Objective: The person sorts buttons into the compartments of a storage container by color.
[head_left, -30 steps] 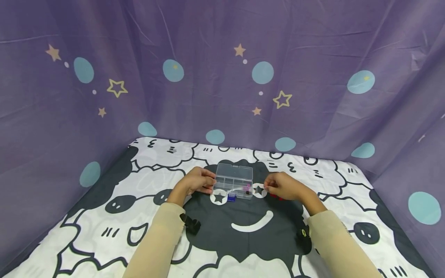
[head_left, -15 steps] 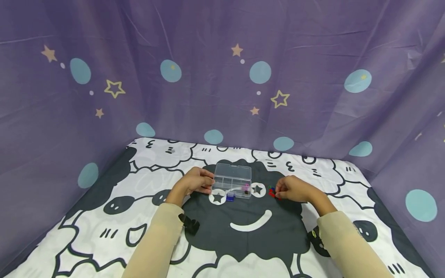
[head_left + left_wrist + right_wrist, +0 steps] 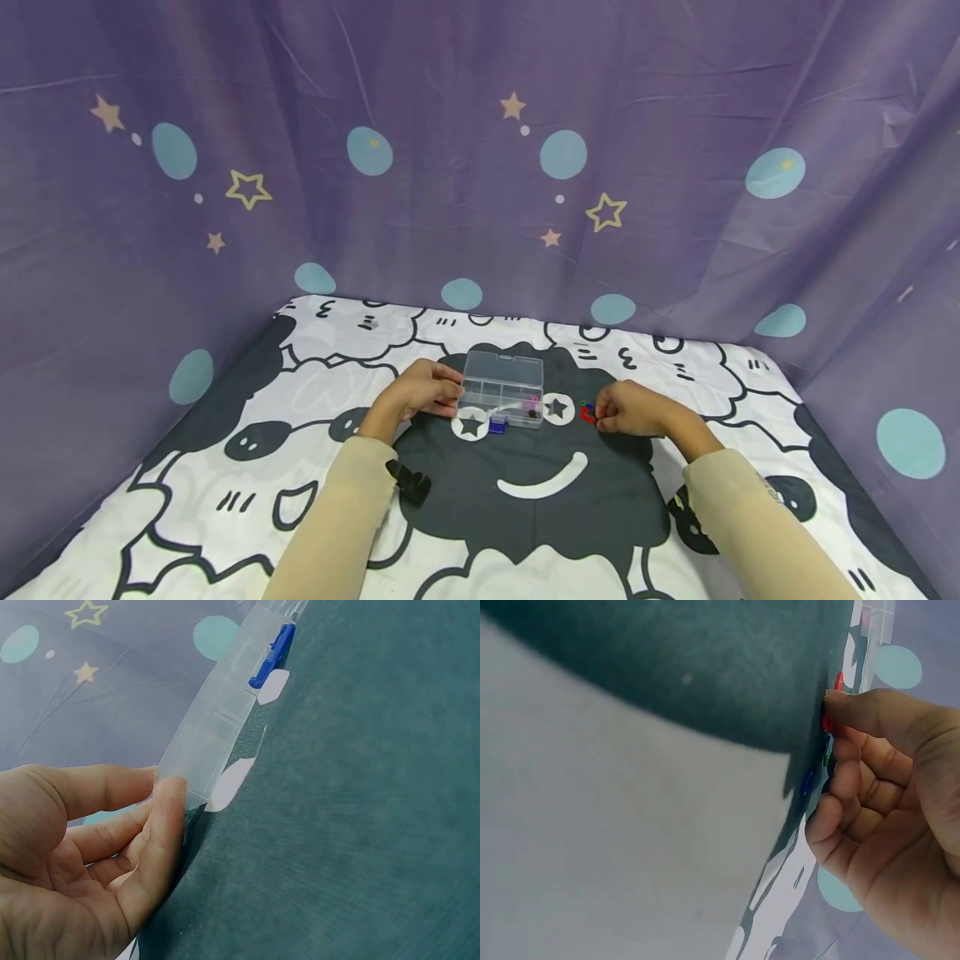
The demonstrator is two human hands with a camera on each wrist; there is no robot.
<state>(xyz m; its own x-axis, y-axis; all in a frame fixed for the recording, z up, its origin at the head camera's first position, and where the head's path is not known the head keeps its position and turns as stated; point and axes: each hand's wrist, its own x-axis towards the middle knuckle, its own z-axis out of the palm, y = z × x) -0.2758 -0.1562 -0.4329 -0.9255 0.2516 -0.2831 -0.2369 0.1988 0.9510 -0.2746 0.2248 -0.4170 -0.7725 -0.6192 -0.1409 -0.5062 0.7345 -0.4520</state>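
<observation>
A clear plastic compartment box (image 3: pixel 504 368) lies on the dark printed patch with its lid raised. My left hand (image 3: pixel 422 390) grips the box's left end; in the left wrist view, thumb and finger pinch its corner. A blue latch (image 3: pixel 497 426) hangs at the front. Inside the right compartments are small pink pieces (image 3: pixel 531 402) and a dark one. To the right of the box, my right hand (image 3: pixel 632 408) is at a few small red pieces (image 3: pixel 587 414). In the right wrist view, its thumb and finger pinch a small red piece (image 3: pixel 827 721), whose exact shape is unclear.
Small blue pieces (image 3: pixel 807 783) and a green one lie close beneath the right fingers. A black-and-white cartoon cloth (image 3: pixel 330 387) covers the surface. Behind it hangs a purple curtain (image 3: pixel 450 225) with stars and blue ovals. Black straps sit on both wrists.
My right hand has moved right and slightly down, from beside the box to the small coloured pieces. My left hand keeps its grip on the box, which stays in place.
</observation>
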